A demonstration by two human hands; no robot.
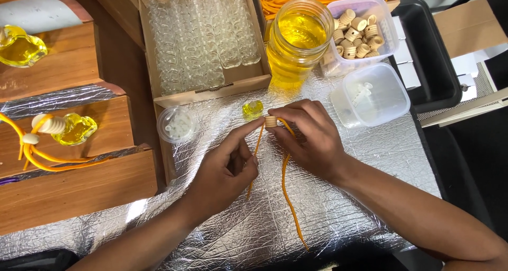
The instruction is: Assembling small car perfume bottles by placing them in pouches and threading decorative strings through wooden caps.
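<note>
Craft workshop: box of empty glass bottles (201, 38), tub of wooden caps (357, 33).

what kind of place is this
Probably a small craft or assembly bench for little scented-oil bottles. A box of empty glass vials, a jar of yellow liquid and a tub of wooden caps sit on foil, while both hands work an orange cord through a cap.
</note>
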